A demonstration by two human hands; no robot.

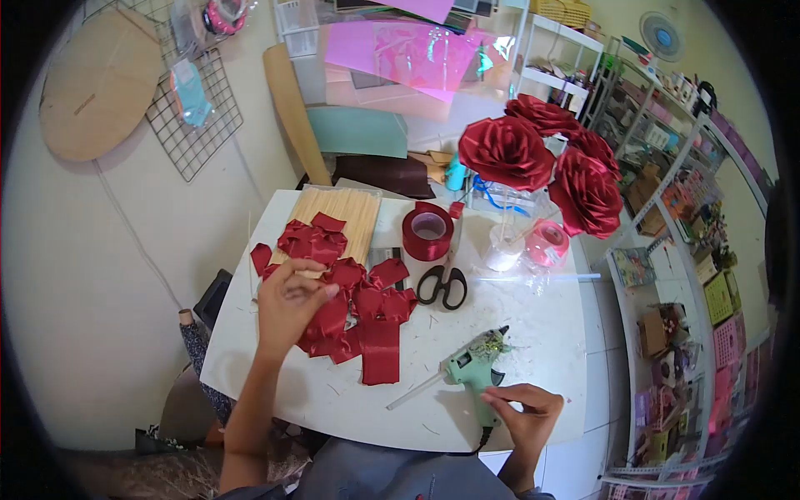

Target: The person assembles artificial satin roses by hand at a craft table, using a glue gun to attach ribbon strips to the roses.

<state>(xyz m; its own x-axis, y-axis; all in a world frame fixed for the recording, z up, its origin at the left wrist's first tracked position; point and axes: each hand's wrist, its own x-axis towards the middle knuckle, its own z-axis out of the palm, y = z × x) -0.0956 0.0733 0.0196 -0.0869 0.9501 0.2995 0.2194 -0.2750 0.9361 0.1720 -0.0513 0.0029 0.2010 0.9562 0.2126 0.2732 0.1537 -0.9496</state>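
Observation:
My left hand (292, 304) hovers over a heap of dark red satin ribbon pieces (382, 346), its thumb and fingers apart with red pieces visible beneath. Some pieces are folded or curled like petals, and one flat strip hangs toward the front. At the front right, my right hand (529, 412) has thumb and forefinger brought together beside the handle of a green glue gun (473, 371). Whatever lies between those fingertips, if anything, is too small to make out. The glue gun lies on the table, a clear glue stick poking out of its back and hardened glue strands around its nozzle.
Black-handled scissors (442, 287) and a red ribbon roll (427, 232) lie on the white table (533, 329). Pale wooden sticks (364, 221) lie partly under the ribbon pieces. Large red ribbon roses (508, 154) stand at the back right near a pink roll (547, 243). Shelves line the right.

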